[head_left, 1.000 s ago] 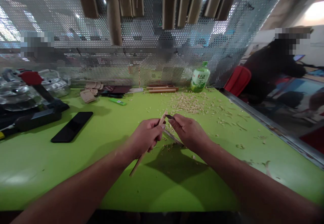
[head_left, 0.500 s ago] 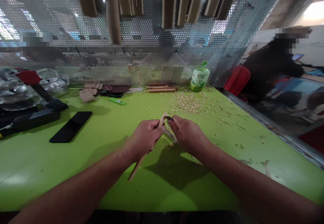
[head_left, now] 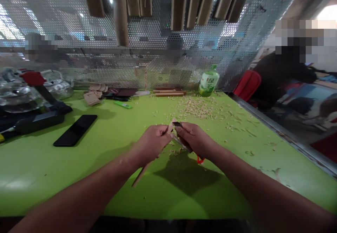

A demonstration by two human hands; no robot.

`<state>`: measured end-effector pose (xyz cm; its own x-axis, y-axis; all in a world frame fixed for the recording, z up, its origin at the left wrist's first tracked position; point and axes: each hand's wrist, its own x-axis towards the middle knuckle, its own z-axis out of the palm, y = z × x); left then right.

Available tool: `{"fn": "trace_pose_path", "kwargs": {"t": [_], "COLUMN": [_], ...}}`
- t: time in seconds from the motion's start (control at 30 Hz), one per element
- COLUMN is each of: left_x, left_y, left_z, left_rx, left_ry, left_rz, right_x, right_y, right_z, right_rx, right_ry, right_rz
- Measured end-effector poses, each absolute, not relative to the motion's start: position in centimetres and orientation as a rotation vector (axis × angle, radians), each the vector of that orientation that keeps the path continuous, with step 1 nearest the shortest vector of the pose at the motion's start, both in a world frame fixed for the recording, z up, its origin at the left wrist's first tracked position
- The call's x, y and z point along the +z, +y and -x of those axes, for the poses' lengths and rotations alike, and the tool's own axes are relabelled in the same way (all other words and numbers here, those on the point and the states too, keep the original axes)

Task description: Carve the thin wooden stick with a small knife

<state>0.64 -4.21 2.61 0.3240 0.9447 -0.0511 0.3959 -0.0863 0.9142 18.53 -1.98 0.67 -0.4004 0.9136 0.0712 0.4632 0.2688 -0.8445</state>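
My left hand point(head_left: 152, 140) is closed around a thin wooden stick point(head_left: 140, 175), whose lower end slants down toward me and whose pale upper tip shows above the fingers. In my right hand point(head_left: 192, 136) is a carving knife point(head_left: 177, 124). Its dark blade lies against or just beside the stick's tip; I cannot tell which. A red loop point(head_left: 200, 160) shows below my right wrist. Both hands are close together over the green table point(head_left: 116, 191), and wood shavings point(head_left: 197, 107) lie beyond them.
A black phone point(head_left: 76, 130) lies on the left, near metal kettles point(head_left: 56, 85) and a red-and-black tool point(head_left: 39, 120). At the back are wooden strips point(head_left: 169, 94) and a green tea bottle point(head_left: 209, 82). A person point(head_left: 276, 68) sits beyond the table's right edge.
My right hand has turned slightly, so the dark blade looks broader and the red loop has come into view. My left hand keeps its hold on the stick. The view has shifted slightly.
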Motion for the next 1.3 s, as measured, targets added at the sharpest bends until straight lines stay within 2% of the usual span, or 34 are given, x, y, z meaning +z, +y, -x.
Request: {"fn": "trace_pose_path", "kwargs": {"t": [0.1,0.2,0.43,0.67,0.77,1.3], "left_x": [2.5,2.3,1.3,1.2,1.5,1.4], "left_y": [-4.0,-3.7,-2.7,-2.9,-3.1,-2.8], "left_z": [-0.7,-0.6,-0.1,-0.3,-0.3,0.0], "left_rx": [0.717,0.72,0.869,0.965,1.012,1.091], "left_ry": [1.227,1.209,1.176,1.084,1.137,1.107], "left_rz": [-1.66,-1.664,-1.503,-1.588,-1.747,-2.012], "right_x": [0.3,0.2,0.7,1.1,1.4,1.4], "right_y": [-1.7,-1.5,-1.0,-1.9,-2.5,-2.9], "right_z": [-18.9,-19.2,-19.4,-19.3,-19.1,-18.9], "right_rx": [1.203,1.224,0.973,0.399,0.266,0.04], "right_ry": [-1.937,-1.939,-1.778,-2.094,-2.183,-2.27], "right_rz": [1.248,1.247,1.221,1.245,1.27,1.274]}}
